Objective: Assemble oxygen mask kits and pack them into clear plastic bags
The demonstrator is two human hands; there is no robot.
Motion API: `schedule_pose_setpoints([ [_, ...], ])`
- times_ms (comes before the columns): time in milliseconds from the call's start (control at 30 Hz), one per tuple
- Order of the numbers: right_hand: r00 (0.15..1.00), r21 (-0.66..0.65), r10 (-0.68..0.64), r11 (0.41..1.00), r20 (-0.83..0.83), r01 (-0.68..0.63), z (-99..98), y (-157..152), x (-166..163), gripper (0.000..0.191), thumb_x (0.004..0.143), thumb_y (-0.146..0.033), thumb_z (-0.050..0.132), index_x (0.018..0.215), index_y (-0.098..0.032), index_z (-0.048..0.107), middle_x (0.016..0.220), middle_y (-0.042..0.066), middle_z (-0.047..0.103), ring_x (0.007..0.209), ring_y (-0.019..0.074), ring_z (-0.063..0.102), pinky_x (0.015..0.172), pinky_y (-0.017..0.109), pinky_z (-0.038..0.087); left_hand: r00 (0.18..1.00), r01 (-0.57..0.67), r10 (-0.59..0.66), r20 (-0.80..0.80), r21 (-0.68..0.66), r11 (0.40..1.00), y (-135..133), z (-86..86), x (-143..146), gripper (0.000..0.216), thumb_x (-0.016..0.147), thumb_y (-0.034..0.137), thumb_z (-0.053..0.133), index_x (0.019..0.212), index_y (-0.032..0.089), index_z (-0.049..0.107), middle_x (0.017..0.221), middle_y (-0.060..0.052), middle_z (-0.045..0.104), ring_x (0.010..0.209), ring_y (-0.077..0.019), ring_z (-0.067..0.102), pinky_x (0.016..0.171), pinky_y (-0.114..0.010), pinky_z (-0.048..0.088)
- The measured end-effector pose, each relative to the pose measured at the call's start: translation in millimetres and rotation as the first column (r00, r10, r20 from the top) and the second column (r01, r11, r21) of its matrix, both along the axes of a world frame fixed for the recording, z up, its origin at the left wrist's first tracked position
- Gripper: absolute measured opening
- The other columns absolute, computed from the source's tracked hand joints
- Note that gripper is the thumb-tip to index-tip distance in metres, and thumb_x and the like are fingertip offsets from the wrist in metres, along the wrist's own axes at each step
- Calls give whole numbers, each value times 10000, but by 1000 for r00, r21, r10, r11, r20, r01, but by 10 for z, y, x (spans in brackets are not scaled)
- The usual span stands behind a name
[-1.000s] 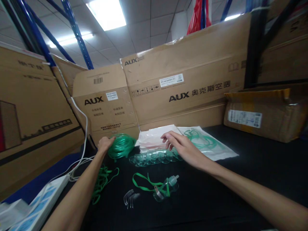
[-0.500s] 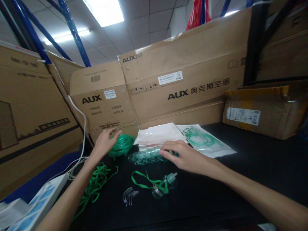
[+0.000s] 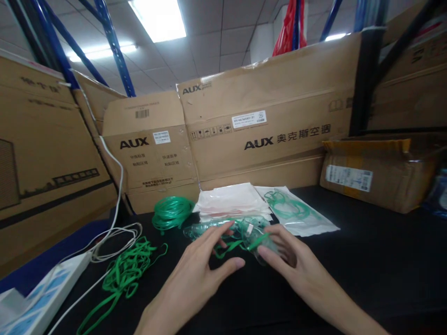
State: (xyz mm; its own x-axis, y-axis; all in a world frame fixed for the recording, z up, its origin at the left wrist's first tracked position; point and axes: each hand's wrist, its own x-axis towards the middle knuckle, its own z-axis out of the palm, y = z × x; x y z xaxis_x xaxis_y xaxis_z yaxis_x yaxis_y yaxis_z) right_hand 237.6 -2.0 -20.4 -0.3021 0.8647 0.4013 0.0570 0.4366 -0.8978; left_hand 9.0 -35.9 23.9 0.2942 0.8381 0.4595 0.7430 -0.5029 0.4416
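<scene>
A clear green oxygen mask (image 3: 254,236) with a green elastic strap (image 3: 228,247) is between my hands, in front of the row of masks. My right hand (image 3: 291,258) has its fingers curled around the mask's right side, the thumb at the front. My left hand (image 3: 200,274) is beside the strap on the left, thumb and fingers apart; whether its fingertips touch the strap is hard to tell. Behind lies a row of nested clear green masks (image 3: 199,230), partly covered by my hands and the held mask.
Coiled green tubing (image 3: 172,211) sits at the back left, a tangle of green elastic straps (image 3: 129,267) in front of it. White bags (image 3: 226,197) and a bag with green tubing (image 3: 296,209) lie behind. A power strip (image 3: 52,298) and cardboard box (image 3: 373,172) flank the black table.
My right hand has come from the nested masks onto the single mask, which has shifted away from me. My left hand has moved right from the coiled tubing. The small clear pieces are now out of sight.
</scene>
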Motion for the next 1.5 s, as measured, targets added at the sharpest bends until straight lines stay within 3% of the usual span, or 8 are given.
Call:
schedule_pose_setpoints([
  [133, 983, -151, 102, 980, -154, -126, -81, -85, -52, 291, 920, -486, 707, 1064, -252, 613, 980, 23, 712, 966, 217, 725, 852, 319, 579, 986, 153, -152, 74, 0, 988, 128, 19, 78, 678, 850, 300, 832, 1452, 347, 522, 1473, -31, 583, 1193, -219, 646, 1039, -338, 541],
  [267, 979, -146, 118, 979, -168, -143, -185, -73, -71, 308, 887, -452, 761, 1098, -260, 645, 1100, 46, 702, 1074, 241, 701, 917, 349, 570, 971, 231, -228, 70, -32, 973, 138, -47, 84, 418, 872, 272, 813, 1253, 321, 648, 1269, 4, 692, 1217, -207, 632, 1077, -315, 490],
  [467, 987, -134, 100, 984, -127, -117, -226, -15, -58, 268, 887, -394, 758, 1104, -270, 665, 1117, 39, 694, 1086, 239, 689, 931, 345, 573, 976, 216, -216, 5, -61, 975, 123, -101, 30, 380, 906, 287, 780, 1248, 321, 618, 1255, 10, 687, 1197, -206, 634, 1058, -315, 485],
  [867, 995, -90, 52, 995, 87, -44, -122, -91, -60, 226, 911, -454, 658, 985, -241, 674, 932, 29, 700, 898, 239, 680, 764, 324, 548, 975, 205, -195, -108, 88, 975, 41, -140, -25, 315, 911, 244, 754, 1207, 252, 644, 1211, -21, 737, 1105, -226, 685, 1025, -377, 514],
  [1100, 994, -116, 53, 992, 100, -41, -81, -97, -66, 257, 900, -483, 640, 947, -234, 677, 888, 29, 685, 834, 235, 658, 715, 323, 526, 965, 257, -240, -105, 186, 949, 40, -177, -31, 419, 938, 207, 726, 1331, 275, 599, 1208, -16, 759, 1051, -196, 710, 978, -328, 516],
  [1233, 993, -139, 37, 990, 115, -21, -110, -99, -53, 267, 901, -495, 634, 947, -233, 656, 886, 27, 660, 819, 230, 643, 702, 319, 516, 985, 170, -165, -41, 261, 950, 42, -146, -98, 353, 929, 268, 745, 1260, 268, 623, 1161, -22, 755, 1043, -205, 703, 963, -323, 517],
  [1367, 994, -149, 31, 989, 104, -16, -146, -96, -30, 269, 899, -500, 643, 953, -236, 651, 865, 17, 633, 782, 211, 621, 674, 303, 500, 999, 9, -17, 33, 225, 974, -32, 73, -324, 213, 930, 315, 729, 1127, 254, 672, 1089, -20, 741, 988, -208, 694, 891, -300, 533],
  [1500, 995, -134, 7, 991, 96, 6, -156, -87, -23, 301, 881, -527, 662, 962, -237, 667, 809, 5, 605, 709, 193, 599, 615, 290, 480, 999, -6, -1, 39, 172, 985, -192, 171, -591, 105, 969, 332, 668, 1039, 279, 726, 1065, -17, 735, 992, -208, 689, 885, -294, 528],
])
